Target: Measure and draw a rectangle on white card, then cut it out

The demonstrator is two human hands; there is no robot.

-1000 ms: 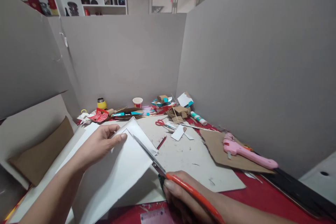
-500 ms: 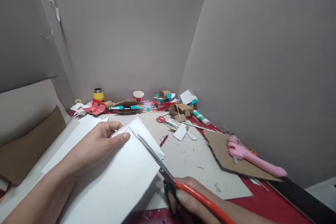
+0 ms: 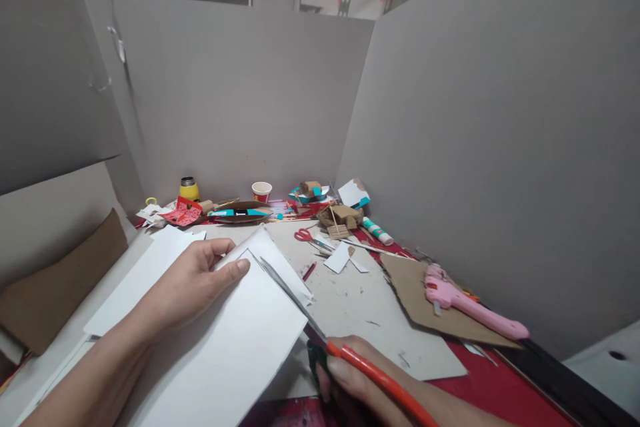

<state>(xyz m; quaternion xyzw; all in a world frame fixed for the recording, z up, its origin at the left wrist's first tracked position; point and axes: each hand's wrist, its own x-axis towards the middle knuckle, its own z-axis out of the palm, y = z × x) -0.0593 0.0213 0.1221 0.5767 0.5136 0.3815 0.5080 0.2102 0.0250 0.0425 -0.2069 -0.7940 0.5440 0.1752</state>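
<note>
A white sheet of card (image 3: 225, 340) is pinched at its far edge by my left hand (image 3: 200, 287), thumb on top. A dark pencil line shows near the thumb. My right hand (image 3: 357, 373) is closed round the orange handles of a pair of scissors (image 3: 385, 380). Their long metal blades lie along a slit in the card, with a strip of white on the far side of the blades. The tips point toward my left thumb, close to the pencil line. The lower handle loop is partly hidden by my fingers.
On the grey-white board (image 3: 400, 347) lie small red scissors (image 3: 305, 235), paper scraps (image 3: 340, 258) and a dark red pencil (image 3: 309, 271). A pink glue gun (image 3: 470, 303) rests on brown cardboard (image 3: 407, 280) at right. A paper cup (image 3: 261, 192) and yellow jar (image 3: 189, 189) stand behind.
The view has tilted up a little, so more shelf shows and the table things sit slightly lower. The hands, card and scissors hold nearly the same position relative to each other.
</note>
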